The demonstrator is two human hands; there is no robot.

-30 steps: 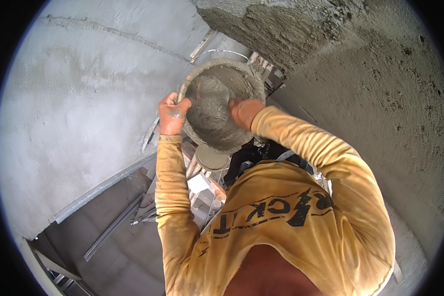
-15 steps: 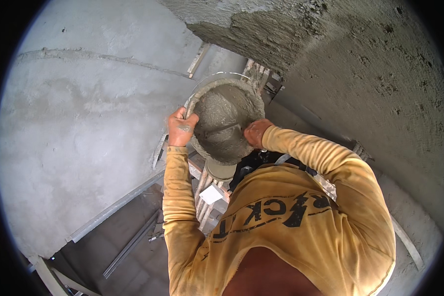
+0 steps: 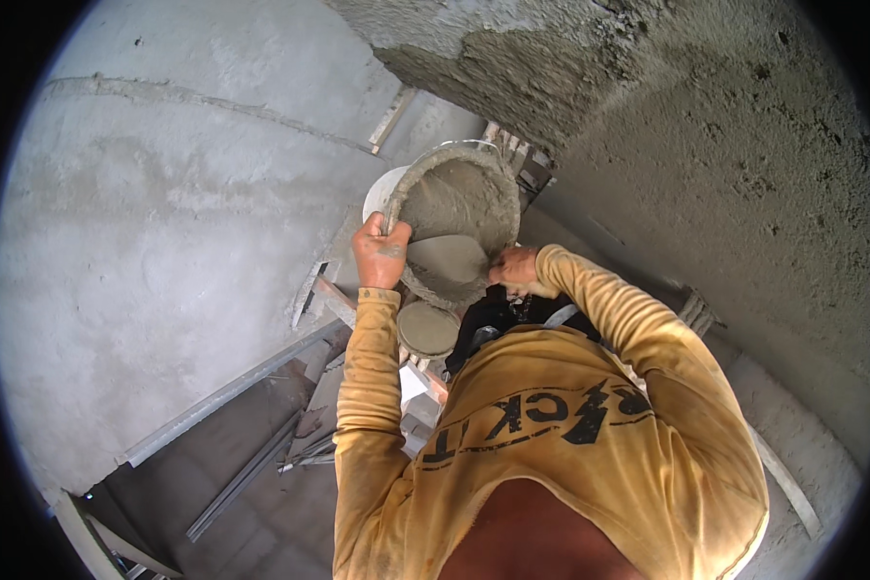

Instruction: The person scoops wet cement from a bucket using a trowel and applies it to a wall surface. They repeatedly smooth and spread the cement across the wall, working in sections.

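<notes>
My left hand (image 3: 380, 253) is closed over the left rim of a white, mortar-crusted bucket (image 3: 381, 193), thumb curled at the edge. The bucket is tilted, its mouth facing me, with wet grey mortar (image 3: 454, 198) inside. At the near right rim, my right hand (image 3: 518, 271) is closed on a trowel (image 3: 447, 257). The trowel's broad, rounded blade reaches into the bucket against the mortar, smeared the same grey. Its handle is hidden by my fingers.
A smaller round container with a grey surface (image 3: 428, 331) sits just below the bucket. Smooth grey wall (image 3: 184, 242) rises at left, rough plastered wall (image 3: 725, 164) at right. Long metal strips (image 3: 246, 474) lie at lower left; a white piece (image 3: 414, 382) lies near my left forearm.
The bucket has tipped further toward me, showing more of its white outer side. My right hand has drawn back toward the near rim, and the trowel blade now shows.
</notes>
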